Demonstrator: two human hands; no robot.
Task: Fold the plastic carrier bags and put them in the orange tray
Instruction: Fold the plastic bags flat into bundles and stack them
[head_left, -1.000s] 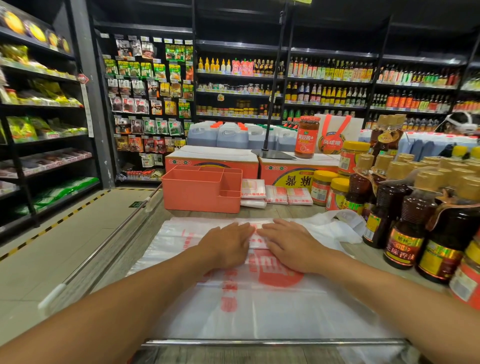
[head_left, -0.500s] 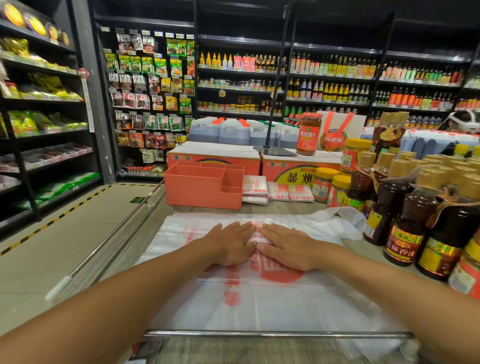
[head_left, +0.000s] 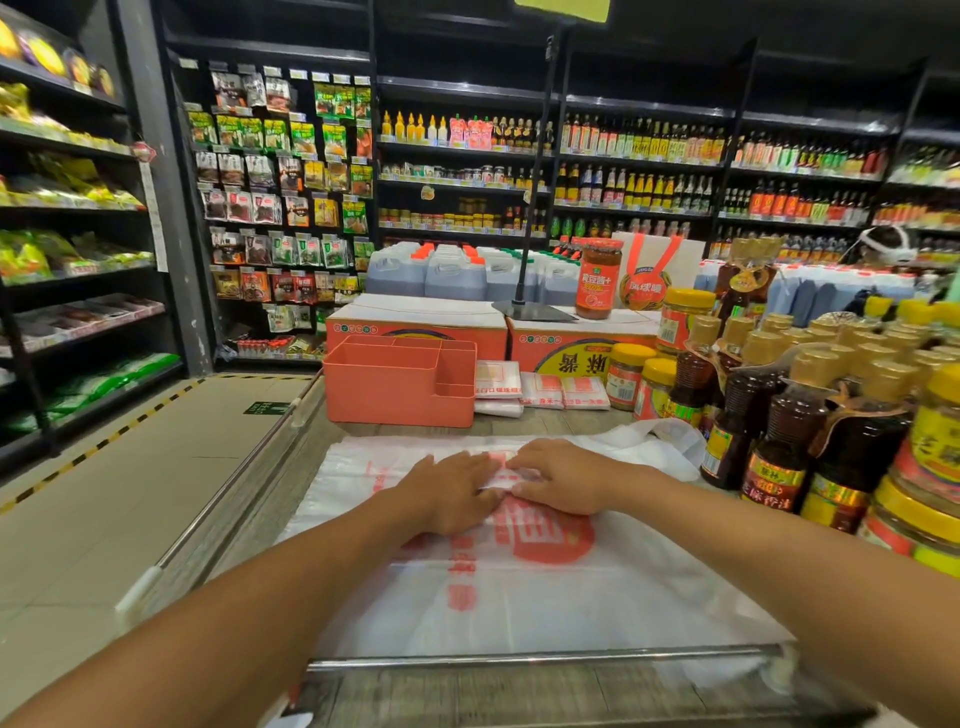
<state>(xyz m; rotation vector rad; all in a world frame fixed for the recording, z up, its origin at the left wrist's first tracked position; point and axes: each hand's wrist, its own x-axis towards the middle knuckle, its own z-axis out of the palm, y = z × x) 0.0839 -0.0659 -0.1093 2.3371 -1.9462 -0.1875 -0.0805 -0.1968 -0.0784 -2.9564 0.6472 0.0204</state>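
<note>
The left hand (head_left: 451, 492) and right hand (head_left: 566, 480) press side by side on a red-printed white plastic carrier bag (head_left: 519, 603), spread flat near the orange compartmented plastic tray (head_left: 395, 389).

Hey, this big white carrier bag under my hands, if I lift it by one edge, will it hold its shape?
Probably not: the carrier bag is thin translucent film that wrinkles between the left hand and right hand, so it should flop. It looks very light and may slide once released. The bunched end near the bottles would likely trail.
</note>
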